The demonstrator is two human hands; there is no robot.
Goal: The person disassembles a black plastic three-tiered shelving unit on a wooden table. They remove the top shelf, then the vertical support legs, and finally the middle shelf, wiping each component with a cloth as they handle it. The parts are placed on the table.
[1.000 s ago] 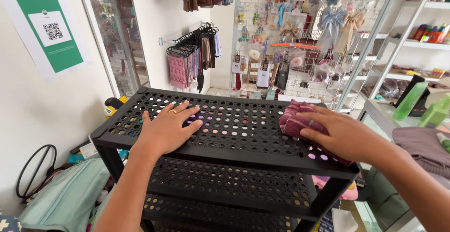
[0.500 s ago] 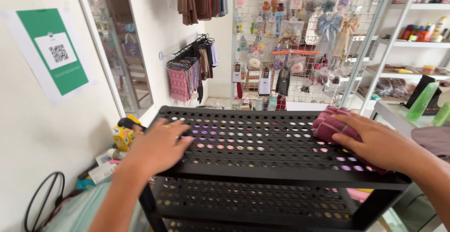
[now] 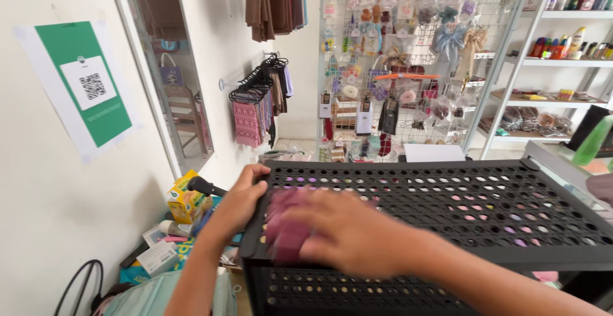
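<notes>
Pink cloth (image 3: 285, 230), blurred, seems bunched under the right hand's (image 3: 348, 233) curled fingers on the black perforated shelf (image 3: 485, 204). Just beside it, the left hand (image 3: 241, 202) grips the shelf's left edge.

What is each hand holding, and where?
The right hand presses a bunched pink cloth from above onto the black perforated shelf; the left hand grips the shelf's left edge.

cloth (image 3: 287, 230) on rack (image 3: 485, 207) top at left, boxes (image 3: 185, 204) left of rack
</notes>
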